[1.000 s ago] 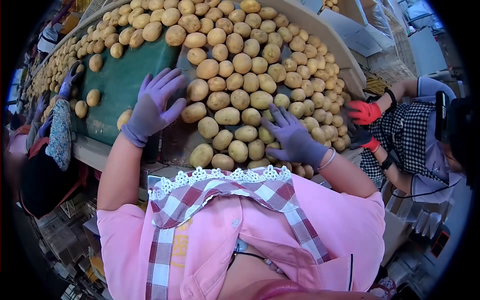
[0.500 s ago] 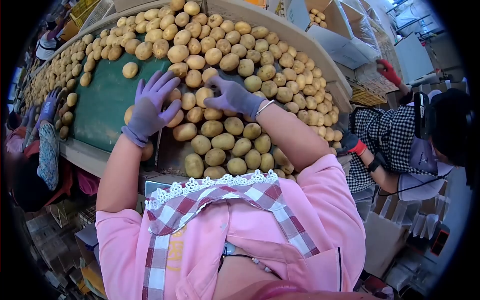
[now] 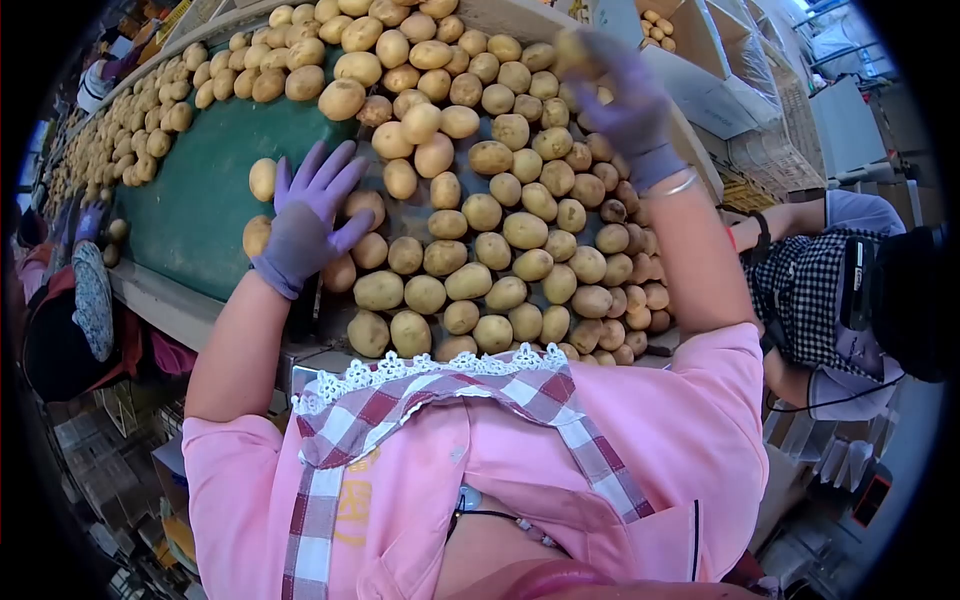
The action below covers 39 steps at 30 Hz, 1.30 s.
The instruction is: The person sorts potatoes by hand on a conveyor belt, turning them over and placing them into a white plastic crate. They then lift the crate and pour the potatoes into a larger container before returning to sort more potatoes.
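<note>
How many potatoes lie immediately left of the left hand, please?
2: the upper potato beside the little finger, the lower potato by the left hand, which may hide others.

This place is looking like a packing or sorting workshop, because many potatoes [image 3: 525,230] are lying on 1 green belt [image 3: 205,200], and open cardboard boxes [image 3: 690,60] and plastic crates [image 3: 745,192] are standing beside it.
</note>
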Each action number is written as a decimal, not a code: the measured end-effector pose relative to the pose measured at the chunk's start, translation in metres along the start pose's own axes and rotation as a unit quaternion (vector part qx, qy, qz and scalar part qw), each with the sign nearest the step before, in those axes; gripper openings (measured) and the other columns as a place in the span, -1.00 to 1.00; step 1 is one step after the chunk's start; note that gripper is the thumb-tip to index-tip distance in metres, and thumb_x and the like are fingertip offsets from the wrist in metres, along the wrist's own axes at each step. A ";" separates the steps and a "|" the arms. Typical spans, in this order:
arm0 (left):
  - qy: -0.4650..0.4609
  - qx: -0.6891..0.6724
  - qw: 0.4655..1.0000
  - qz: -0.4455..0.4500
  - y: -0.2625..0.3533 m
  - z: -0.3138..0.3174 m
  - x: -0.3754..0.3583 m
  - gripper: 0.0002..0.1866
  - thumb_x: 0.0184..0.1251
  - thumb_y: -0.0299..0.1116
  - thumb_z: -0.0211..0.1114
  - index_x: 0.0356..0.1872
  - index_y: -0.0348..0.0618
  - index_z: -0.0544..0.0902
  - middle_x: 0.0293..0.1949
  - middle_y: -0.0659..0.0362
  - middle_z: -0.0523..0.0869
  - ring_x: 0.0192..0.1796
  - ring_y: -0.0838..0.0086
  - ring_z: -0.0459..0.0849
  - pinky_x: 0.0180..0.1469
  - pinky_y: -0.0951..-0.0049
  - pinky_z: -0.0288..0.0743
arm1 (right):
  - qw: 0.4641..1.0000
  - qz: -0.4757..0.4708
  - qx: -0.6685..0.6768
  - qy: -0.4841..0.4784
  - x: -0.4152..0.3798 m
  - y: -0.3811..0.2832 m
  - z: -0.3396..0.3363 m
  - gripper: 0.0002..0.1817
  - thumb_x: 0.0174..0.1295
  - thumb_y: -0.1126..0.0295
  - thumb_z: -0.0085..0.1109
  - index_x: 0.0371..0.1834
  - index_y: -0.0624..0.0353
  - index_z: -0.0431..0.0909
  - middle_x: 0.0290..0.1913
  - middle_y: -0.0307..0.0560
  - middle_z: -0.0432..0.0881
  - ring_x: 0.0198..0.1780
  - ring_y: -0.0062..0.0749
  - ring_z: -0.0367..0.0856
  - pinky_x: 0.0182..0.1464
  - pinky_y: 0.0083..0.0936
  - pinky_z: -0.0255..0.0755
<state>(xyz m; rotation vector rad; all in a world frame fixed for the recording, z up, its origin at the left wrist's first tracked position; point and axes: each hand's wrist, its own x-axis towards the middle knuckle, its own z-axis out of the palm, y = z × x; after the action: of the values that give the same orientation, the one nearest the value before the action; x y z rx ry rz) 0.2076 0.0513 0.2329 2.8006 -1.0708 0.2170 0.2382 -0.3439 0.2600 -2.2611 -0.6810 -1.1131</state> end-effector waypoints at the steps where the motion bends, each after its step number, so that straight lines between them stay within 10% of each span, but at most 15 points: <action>1: -0.008 -0.001 1.000 0.002 0.004 0.001 0.003 -0.34 0.27 -0.04 0.30 0.38 -0.03 0.45 0.48 0.08 0.37 0.52 -0.07 0.24 0.44 -0.37 -0.02 | 0.980 -0.019 -0.169 0.101 0.003 0.063 -0.013 -0.49 0.18 0.30 0.38 0.20 0.20 0.57 -0.13 -0.08 0.75 -0.16 -0.17 0.75 -0.03 -0.35 0.63; 4: -0.014 0.007 1.000 0.019 0.010 0.001 0.012 -0.34 0.25 -0.02 0.30 0.36 -0.02 0.46 0.46 0.11 0.39 0.52 -0.03 0.23 0.41 -0.45 -0.02 | 0.944 0.161 -0.285 0.034 -0.012 0.098 -0.026 -0.53 0.22 0.19 0.34 0.15 0.16 0.61 -0.12 0.03 0.76 -0.07 -0.06 0.72 0.06 -0.28 0.59; 7: -0.036 0.028 0.999 0.010 0.010 0.001 0.011 -0.33 0.24 -0.01 0.31 0.36 -0.02 0.47 0.46 0.14 0.39 0.51 -0.04 0.24 0.39 -0.47 -0.01 | 0.975 0.185 -0.053 -0.109 -0.046 0.094 0.029 -0.55 0.27 0.04 0.24 0.12 0.04 0.65 -0.12 0.06 0.75 -0.03 0.09 0.69 0.12 -0.20 0.56; 10: -0.011 0.037 0.999 0.013 0.005 0.005 0.015 -0.32 0.25 0.03 0.30 0.38 0.01 0.45 0.47 0.16 0.39 0.51 -0.07 0.24 0.39 -0.47 -0.01 | 0.868 0.307 -0.141 -0.365 -0.054 0.050 0.082 -0.49 0.25 -0.16 0.14 0.06 -0.06 0.68 0.15 0.12 0.58 0.19 0.00 0.55 0.25 -0.20 0.45; 17: 0.051 0.102 0.991 -0.074 -0.016 0.014 0.014 -0.34 0.30 0.10 0.25 0.39 0.09 0.45 0.46 0.18 0.41 0.50 -0.03 0.25 0.41 -0.45 -0.05 | 0.862 0.290 -0.099 -0.403 -0.072 -0.014 0.059 -0.45 0.22 -0.13 0.21 0.01 0.12 0.62 0.08 0.09 0.61 0.18 0.03 0.53 0.18 -0.16 0.49; 22: 0.069 0.103 0.990 -0.073 -0.012 0.007 0.014 -0.35 0.31 0.03 0.24 0.42 0.11 0.43 0.47 0.18 0.39 0.51 -0.01 0.26 0.43 -0.40 -0.05 | 0.877 0.146 -0.031 -0.456 -0.122 -0.105 0.004 -0.76 0.20 0.20 0.27 -0.25 0.13 0.60 -0.27 0.03 0.59 -0.28 -0.03 0.64 -0.25 -0.22 0.55; 25: 0.046 0.089 0.994 -0.046 -0.005 0.004 0.014 -0.34 0.30 -0.02 0.25 0.43 0.11 0.41 0.50 0.19 0.36 0.52 -0.04 0.24 0.45 -0.38 -0.07 | 0.765 0.256 0.237 -0.542 -0.095 -0.089 -0.019 -0.75 0.23 0.19 0.25 -0.27 0.17 0.65 -0.38 0.02 0.65 -0.33 -0.14 0.66 -0.24 -0.28 0.53; 28: 0.041 0.088 0.994 -0.041 -0.006 0.007 0.013 -0.34 0.30 -0.03 0.25 0.43 0.11 0.42 0.50 0.19 0.36 0.52 -0.04 0.24 0.46 -0.37 -0.07 | 0.927 0.206 0.100 -0.298 -0.051 -0.071 -0.001 -0.82 0.22 0.24 0.28 -0.22 0.05 0.72 -0.30 -0.06 0.75 -0.30 -0.14 0.73 -0.25 -0.35 0.60; 30: 0.045 0.093 0.993 -0.050 -0.009 0.009 0.011 -0.35 0.30 -0.04 0.25 0.43 0.11 0.42 0.49 0.19 0.36 0.52 -0.04 0.24 0.45 -0.38 -0.07 | 0.943 0.152 0.120 -0.269 -0.038 -0.055 0.031 -0.78 0.24 0.20 0.26 -0.14 0.02 0.72 -0.31 -0.07 0.75 -0.31 -0.12 0.72 -0.21 -0.32 0.62; 35: 0.079 0.094 0.991 -0.049 -0.017 0.016 0.009 -0.33 0.25 0.01 0.28 0.40 0.12 0.44 0.46 0.20 0.40 0.49 0.00 0.28 0.41 -0.43 -0.02 | 0.776 0.083 -0.212 -0.588 -0.045 -0.069 0.116 -0.62 0.27 0.09 0.22 0.05 0.04 0.65 -0.06 -0.06 0.70 0.04 -0.13 0.68 -0.02 -0.19 0.60; 39: 0.092 0.102 0.989 -0.059 -0.026 0.019 0.006 -0.34 0.28 0.02 0.27 0.41 0.12 0.44 0.46 0.19 0.40 0.50 0.01 0.27 0.41 -0.44 -0.02 | 0.833 0.224 -0.101 -0.496 -0.070 -0.062 0.083 -0.53 0.23 -0.05 0.24 0.06 0.02 0.58 -0.09 -0.04 0.70 -0.05 -0.10 0.71 -0.07 -0.15 0.60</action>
<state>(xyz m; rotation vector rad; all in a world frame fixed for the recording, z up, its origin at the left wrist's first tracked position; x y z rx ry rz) 0.2308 0.0635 0.2137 2.9364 -0.8846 0.5897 0.2082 -0.2590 0.1735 -2.9040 -0.3263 0.3095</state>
